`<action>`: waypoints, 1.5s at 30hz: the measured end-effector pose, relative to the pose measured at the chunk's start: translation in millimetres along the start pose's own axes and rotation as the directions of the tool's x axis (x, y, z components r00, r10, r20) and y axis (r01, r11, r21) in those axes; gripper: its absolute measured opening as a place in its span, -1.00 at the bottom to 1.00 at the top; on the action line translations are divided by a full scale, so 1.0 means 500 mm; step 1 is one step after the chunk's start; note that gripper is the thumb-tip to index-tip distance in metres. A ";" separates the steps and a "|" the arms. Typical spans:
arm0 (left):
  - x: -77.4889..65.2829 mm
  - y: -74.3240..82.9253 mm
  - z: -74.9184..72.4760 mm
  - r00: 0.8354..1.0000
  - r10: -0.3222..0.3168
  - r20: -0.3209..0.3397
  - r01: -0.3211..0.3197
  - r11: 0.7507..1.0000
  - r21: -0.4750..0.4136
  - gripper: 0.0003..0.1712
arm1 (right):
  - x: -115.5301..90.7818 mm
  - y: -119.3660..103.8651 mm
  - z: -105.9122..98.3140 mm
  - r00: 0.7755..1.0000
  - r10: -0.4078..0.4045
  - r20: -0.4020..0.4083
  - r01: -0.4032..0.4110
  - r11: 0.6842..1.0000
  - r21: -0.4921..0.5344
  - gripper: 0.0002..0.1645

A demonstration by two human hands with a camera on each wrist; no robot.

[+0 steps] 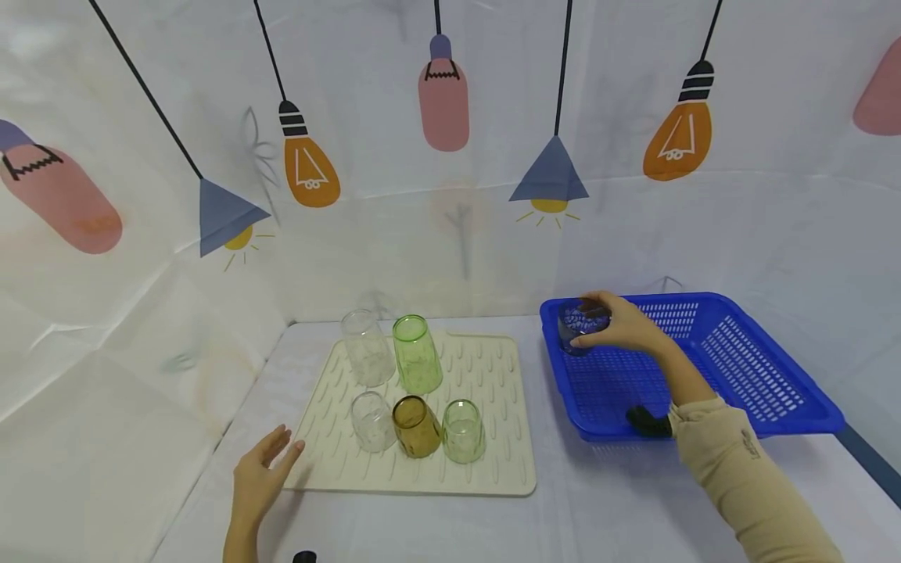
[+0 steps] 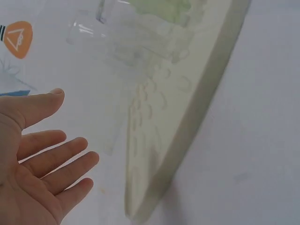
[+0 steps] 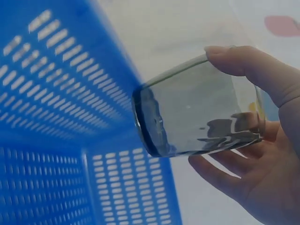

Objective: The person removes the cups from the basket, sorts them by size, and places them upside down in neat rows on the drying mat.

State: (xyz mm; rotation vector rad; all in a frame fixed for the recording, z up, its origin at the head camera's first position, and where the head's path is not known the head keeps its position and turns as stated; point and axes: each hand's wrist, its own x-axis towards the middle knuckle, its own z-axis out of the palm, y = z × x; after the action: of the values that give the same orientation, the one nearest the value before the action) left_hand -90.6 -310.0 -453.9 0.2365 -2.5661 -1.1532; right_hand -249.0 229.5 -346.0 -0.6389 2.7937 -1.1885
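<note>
My right hand grips a dark-tinted drinking glass near the left back corner of the blue plastic basket. In the right wrist view, thumb and fingers wrap the mouth end of this glass, and its thick base points toward the basket wall. At the left edge of the cream drying mat, my left hand hovers with fingers spread, holding nothing. On the mat stand a tall clear glass, a tall green glass, a short clear glass, an amber glass and a short pale green glass.
A white cloth covers the table. Behind it hangs a white sheet printed with lamps and bulbs. The black wrist camera on the right arm overlaps the basket's front rim. Table surface lies between mat and basket.
</note>
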 end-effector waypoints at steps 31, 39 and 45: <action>0.038 0.307 0.111 0.836 0.547 0.035 -0.447 0.716 -0.536 -0.43 | -0.054 -0.151 0.096 0.949 -0.305 -0.077 0.315 0.927 0.205 -0.04; 0.036 0.374 0.158 0.793 0.587 0.161 -0.399 0.701 -0.591 -0.41 | -0.061 -0.189 0.133 0.927 -0.364 -0.094 0.376 0.907 0.191 -0.01; 0.034 0.415 0.189 0.737 0.632 0.239 -0.377 0.678 -0.631 -0.37 | -0.061 -0.205 0.153 0.922 -0.378 -0.083 0.386 0.898 0.210 -0.02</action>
State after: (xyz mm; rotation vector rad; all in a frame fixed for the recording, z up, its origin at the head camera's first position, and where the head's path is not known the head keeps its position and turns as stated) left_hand -144.0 -111.5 -353.5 -0.9503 -2.2229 -1.7553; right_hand -169.8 125.2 -332.3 -1.1927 2.5790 -1.5643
